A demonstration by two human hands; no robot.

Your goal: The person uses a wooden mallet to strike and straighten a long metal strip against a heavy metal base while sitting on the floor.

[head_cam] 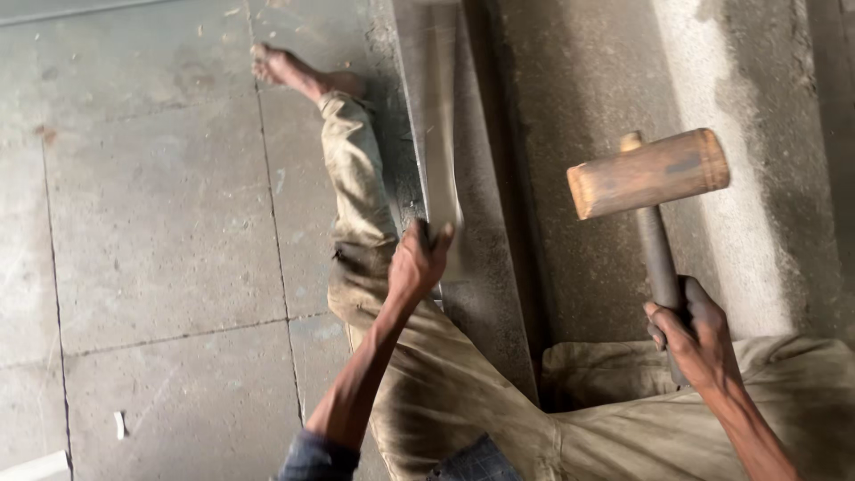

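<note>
The left hand (417,263) grips the edge of the metal sheet (441,125), fingers curled over it. The right hand (699,334) holds the mallet (648,174) raised, well right of the sheet. A striking step, judging by the pose; the next blow needs aim beyond the left fingers.

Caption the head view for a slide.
Left hand steadies a metal strip; right hand holds a wooden mallet raised.

The floor (160,223) is grey stone made of big square slabs with thin dark lines between them. A bare foot (276,67) rests on it at the top. The dusty tan trouser leg (356,169) stretches along it. A small white scrap (119,425) lies near the bottom left.
</note>
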